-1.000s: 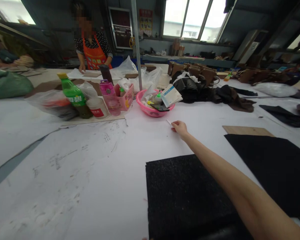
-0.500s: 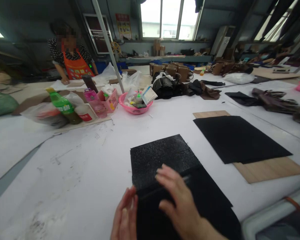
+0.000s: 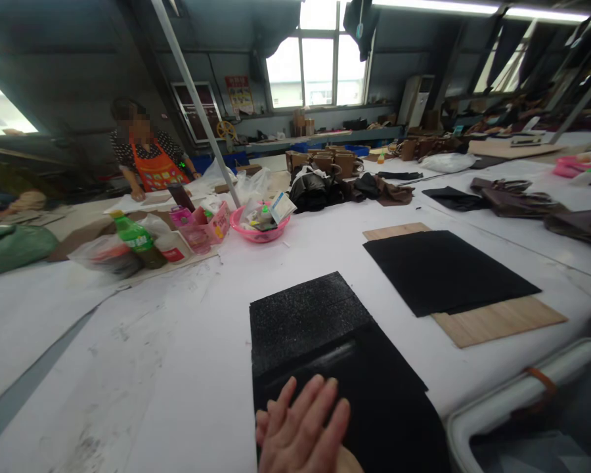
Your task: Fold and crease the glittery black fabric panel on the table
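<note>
Two hands overlap on a black sheet (image 3: pixel 389 401) that lies on the white table in front of me. My left hand (image 3: pixel 308 424) is on top, palm down, its fingers stretched out and pointing away from me. Beneath it is my right hand (image 3: pixel 350 461), mostly covered; a few fingertips seem to stick out at the left, lying flat. Neither hand grips anything. The far part of the black piece is a speckled, glossy panel (image 3: pixel 305 315). A ridge with a shiny streak crosses the sheet just beyond my fingers.
To the right, another black sheet (image 3: pixel 448 269) rests on a wooden board (image 3: pixel 502 322). A white-rimmed bin (image 3: pixel 465 420) stands at the lower right. Farther back are a pink basin (image 3: pixel 260 233), a green bottle (image 3: pixel 135 236) and dark bags (image 3: pixel 310 190). Across the table is a person in an orange apron (image 3: pixel 160 164).
My hands have come together and drawn back toward me, the left now over the right. Before, they were apart, the right on the ridge and the left at the sheet's left edge. The view has shifted.
</note>
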A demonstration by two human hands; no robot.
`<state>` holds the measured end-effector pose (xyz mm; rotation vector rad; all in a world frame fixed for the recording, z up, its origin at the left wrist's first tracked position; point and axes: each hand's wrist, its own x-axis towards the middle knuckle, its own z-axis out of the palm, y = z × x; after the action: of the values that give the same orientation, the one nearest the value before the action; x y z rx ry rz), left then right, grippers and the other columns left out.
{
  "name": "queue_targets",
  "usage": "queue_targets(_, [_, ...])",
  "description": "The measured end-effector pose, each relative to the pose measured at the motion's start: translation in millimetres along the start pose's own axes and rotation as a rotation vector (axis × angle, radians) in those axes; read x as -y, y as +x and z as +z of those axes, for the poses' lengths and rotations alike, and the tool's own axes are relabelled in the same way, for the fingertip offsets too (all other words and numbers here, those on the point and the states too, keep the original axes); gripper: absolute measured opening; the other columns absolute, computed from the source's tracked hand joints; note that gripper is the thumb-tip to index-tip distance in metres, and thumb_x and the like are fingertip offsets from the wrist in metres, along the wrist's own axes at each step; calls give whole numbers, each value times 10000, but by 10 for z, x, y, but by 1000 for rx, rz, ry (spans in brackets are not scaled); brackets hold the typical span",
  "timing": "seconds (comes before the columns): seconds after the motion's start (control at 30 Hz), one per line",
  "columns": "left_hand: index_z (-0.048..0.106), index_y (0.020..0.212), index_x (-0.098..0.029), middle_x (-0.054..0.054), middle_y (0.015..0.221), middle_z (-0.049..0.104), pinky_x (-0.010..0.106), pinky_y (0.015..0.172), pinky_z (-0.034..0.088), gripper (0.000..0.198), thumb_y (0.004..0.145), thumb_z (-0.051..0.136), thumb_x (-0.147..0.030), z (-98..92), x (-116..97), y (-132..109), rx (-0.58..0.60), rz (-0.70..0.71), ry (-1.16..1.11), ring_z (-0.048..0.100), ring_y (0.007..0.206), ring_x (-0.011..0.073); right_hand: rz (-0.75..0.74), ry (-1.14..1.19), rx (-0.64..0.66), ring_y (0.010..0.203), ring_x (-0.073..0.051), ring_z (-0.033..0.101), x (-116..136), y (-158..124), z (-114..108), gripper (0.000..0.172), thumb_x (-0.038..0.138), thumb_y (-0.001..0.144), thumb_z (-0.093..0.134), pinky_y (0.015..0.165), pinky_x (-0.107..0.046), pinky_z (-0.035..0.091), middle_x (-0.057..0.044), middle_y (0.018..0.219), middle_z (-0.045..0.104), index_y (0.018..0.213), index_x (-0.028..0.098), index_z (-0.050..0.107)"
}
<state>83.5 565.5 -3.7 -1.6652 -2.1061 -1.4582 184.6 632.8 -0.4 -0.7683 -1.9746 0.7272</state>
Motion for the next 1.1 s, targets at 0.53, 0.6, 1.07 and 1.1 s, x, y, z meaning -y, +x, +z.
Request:
queue_targets(0.53, [465, 1372, -58, 164, 1436, 477, 417, 1029, 507, 479, 947, 459, -278, 1289, -126, 155, 437, 388, 490, 474, 1310, 283, -237, -594, 200, 1323, -225, 423, -1726, 37, -828, 518, 202, 1036, 293, 1076, -470, 411, -63, 1454, 435, 1539, 214, 171])
queue_targets(0.6, [439, 1394, -55, 168, 1457, 447, 434, 1071, 467, 525, 955, 463, -342, 1417, -136, 192, 480, 354, 484, 438, 1337, 286, -282, -660, 255, 1346, -215, 389, -1769, 55, -804, 545, 153, 1021, 268, 1079, -456, 396, -58, 1474, 407, 1546, 192, 125])
queue_targets(1.07, [436, 1404, -76, 157, 1503, 387, 441, 1096, 428, 669, 934, 428, -551, 1051, 101, 68, 515, 330, 589, 372, 1386, 287, -249, -826, 283, 1387, -217, 308, -1719, 34, -820, 509, 265, 1056, 207, 1128, -455, 224, -64, 1512, 342, 1542, 137, 126])
queue_targets(1.1, [437, 1403, -78, 157, 1501, 394, 442, 1083, 437, 666, 923, 457, -540, 962, 163, 33, 487, 338, 625, 380, 1381, 288, -237, -828, 277, 1384, -218, 312, -1715, 33, -821, 507, 280, 1060, 203, 1127, -456, 223, -66, 1511, 344, 1541, 137, 130])
